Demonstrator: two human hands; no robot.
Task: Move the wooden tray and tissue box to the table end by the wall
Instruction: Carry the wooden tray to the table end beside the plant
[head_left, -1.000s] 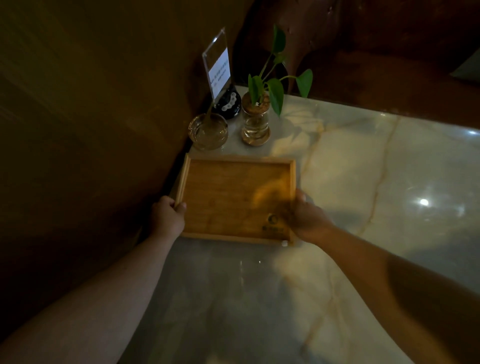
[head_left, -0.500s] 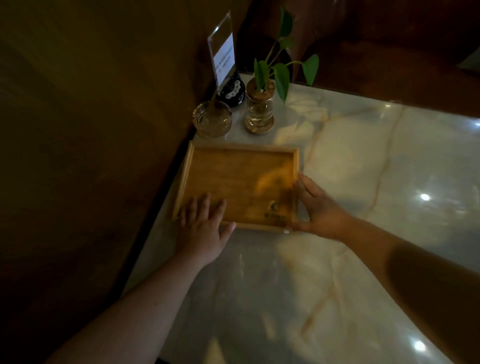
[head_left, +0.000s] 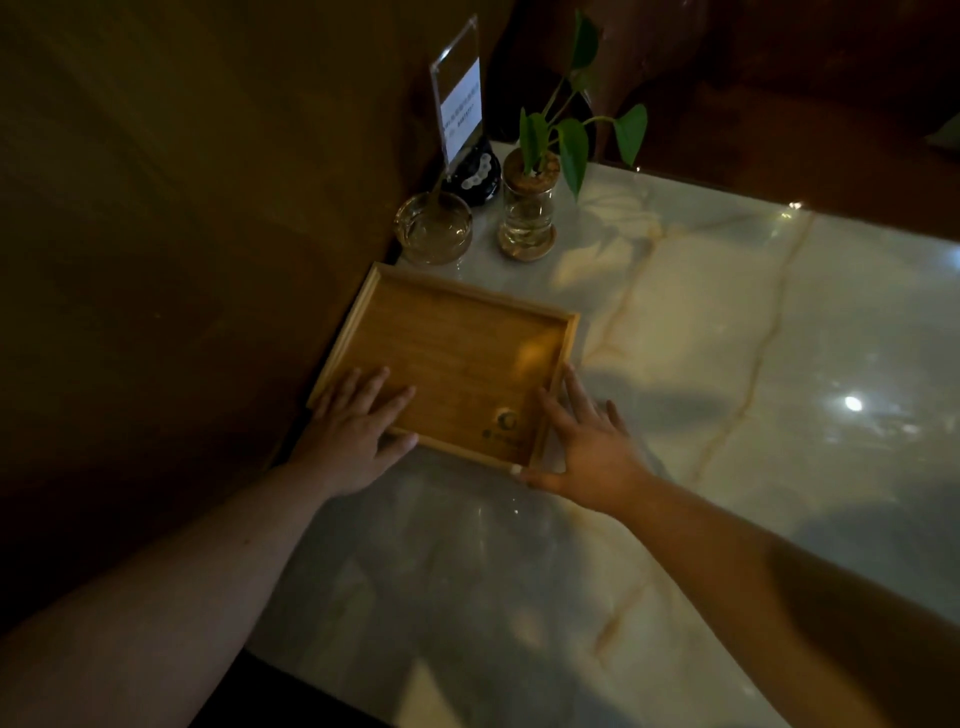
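The empty wooden tray (head_left: 457, 343) lies flat on the marble table (head_left: 701, 364), its left side against the dark wooden wall. My left hand (head_left: 358, 431) rests flat, fingers spread, over the tray's near left corner. My right hand (head_left: 587, 441) lies open at the near right corner, fingers along the right rim and thumb by the front edge. Neither hand grips the tray. The tissue box is not in view.
Past the tray's far edge stand a glass ashtray (head_left: 434, 228), a plant in a glass jar (head_left: 530, 208), a clear sign holder (head_left: 460, 111) and a black round object (head_left: 475, 174). The wall (head_left: 182, 260) runs along the table's left side.
My left hand let go of the tray's left rim and now lies flat on its near left corner. My right hand opened beside the right rim. The tray stays by the wall.
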